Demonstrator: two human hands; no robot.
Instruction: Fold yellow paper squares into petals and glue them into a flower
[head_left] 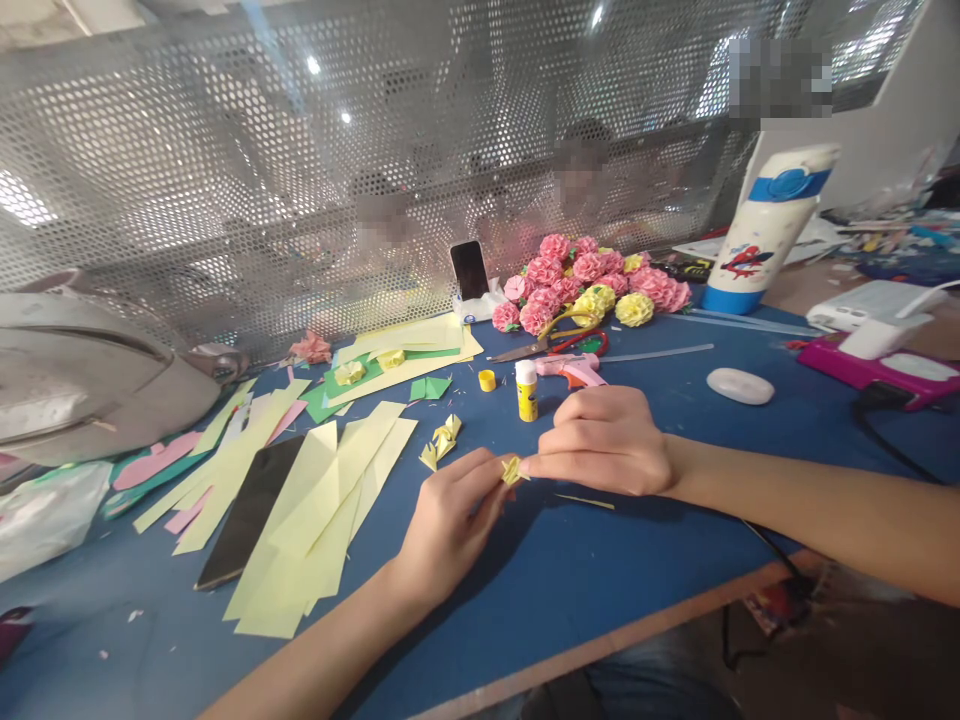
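Between my two hands is a small folded piece of yellow paper, held above the blue table near its front edge. My left hand pinches it from the left. The fingers of my right hand are curled, and their tips touch the paper's right side; whether they grip it is hard to make out. Just beyond my hands stands an uncapped glue stick, its yellow cap lying to the left. Several folded yellow paper pieces lie left of the glue. A thin yellow paper scrap lies below my right hand.
Yellow paper strips and a dark phone lie at left, near a grey bag. Behind are scissors, a pink glue gun, paper flowers and a propped phone. A bottle and power strip stand right.
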